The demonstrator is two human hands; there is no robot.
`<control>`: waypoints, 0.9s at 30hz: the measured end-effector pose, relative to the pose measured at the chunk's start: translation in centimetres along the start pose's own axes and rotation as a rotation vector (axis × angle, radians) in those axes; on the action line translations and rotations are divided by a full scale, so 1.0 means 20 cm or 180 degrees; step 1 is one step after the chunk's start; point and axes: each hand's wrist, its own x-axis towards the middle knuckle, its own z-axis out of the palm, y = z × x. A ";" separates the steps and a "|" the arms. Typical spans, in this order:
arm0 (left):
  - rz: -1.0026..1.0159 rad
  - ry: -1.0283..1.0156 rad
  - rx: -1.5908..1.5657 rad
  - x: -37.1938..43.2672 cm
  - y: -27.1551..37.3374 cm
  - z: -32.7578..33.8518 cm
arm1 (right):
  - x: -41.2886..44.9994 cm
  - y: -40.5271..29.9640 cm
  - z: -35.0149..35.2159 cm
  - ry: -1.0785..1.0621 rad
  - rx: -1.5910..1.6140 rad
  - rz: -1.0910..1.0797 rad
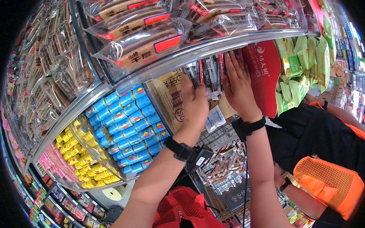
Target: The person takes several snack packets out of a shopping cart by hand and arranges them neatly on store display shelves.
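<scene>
Several black-and-red wrapped snack bars (211, 72) stand side by side between my two hands, under the clear lip of the upper bin. My left hand (195, 103) presses against their left side, its thumb raised and some fingertips hidden. My right hand (240, 84) lies along their right side with fingers stretched out together. Beneath and left of the bars is a brown cardboard carton (173, 97) with printing. A small clear-and-blue packet (215, 119) lies just below the hands. To the right stands a red printed divider panel (264, 81).
Wrapped layered biscuits (150, 50) fill the upper clear bin (174, 60). Blue cylindrical packs (131, 124) and yellow wrapped sweets (84, 159) sit lower left; green packets (292, 68) at right. A wire cart (219, 139) holds loose bars (226, 163). A person in an orange vest (329, 184) stands close right.
</scene>
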 end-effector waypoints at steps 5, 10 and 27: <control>0.0126 -0.0006 0.1336 -0.02 0.00 0.15 | 0.01 0.04 -0.01 0.0018 -0.0396 -0.0283; 0.0542 0.0185 0.1795 0.02 -0.08 0.17 | 0.04 0.03 -0.04 0.0054 -0.0520 -0.0341; -0.0362 -0.0044 -0.1520 -0.03 0.03 0.01 | -0.10 -0.01 -0.16 -0.1079 -0.0538 -0.1270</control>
